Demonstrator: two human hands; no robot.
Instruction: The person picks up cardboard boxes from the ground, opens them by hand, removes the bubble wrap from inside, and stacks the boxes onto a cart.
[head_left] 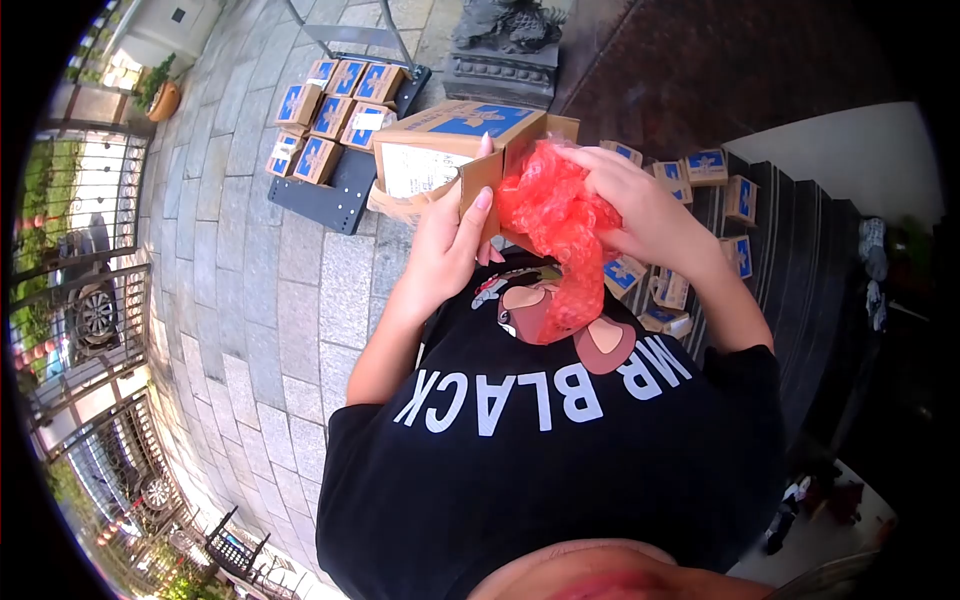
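In front of my chest, a cardboard box point(450, 135) with a blue printed panel and a white label is held tilted, its open end toward my right. My left hand point(455, 225) grips the box's near flap, with the thumb on the outside and some fingers hidden behind the cardboard. Crumpled red bubble wrap point(555, 195) bulges at the open end and hangs down over my shirt. My right hand point(640, 205) has its fingers closed around the bubble wrap. The inside of the box is hidden.
Several small cardboard boxes point(335, 110) with blue panels sit on a dark platform trolley point(325, 200) on stone paving. More such boxes point(707, 167) lie on dark steps point(790, 220) at right. A carved stone pedestal point(500, 75) stands ahead, a potted plant point(163, 98) far left.
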